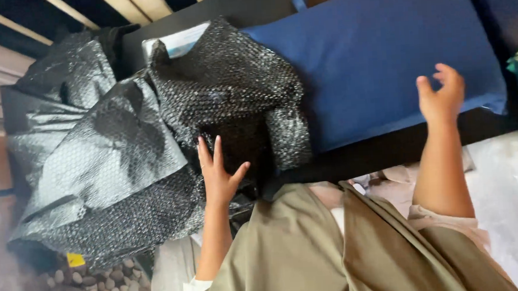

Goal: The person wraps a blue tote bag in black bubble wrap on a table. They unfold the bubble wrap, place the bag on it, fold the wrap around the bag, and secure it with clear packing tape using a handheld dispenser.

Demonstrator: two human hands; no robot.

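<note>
The black bubble wrap (152,145) lies bunched at nine o'clock in the view, its long axis running from seven toward one o'clock; the left hand (218,174) rests on its near edge, fingers spread flat and gripping nothing, clearly the nearer hand; the right hand (442,94) (well apart, at three o'clock) hangs open over the blue cushion (361,57), whether touching I cannot tell; an olive garment (312,255) fills six o'clock; pebbles (95,290) lie at seven.
</note>
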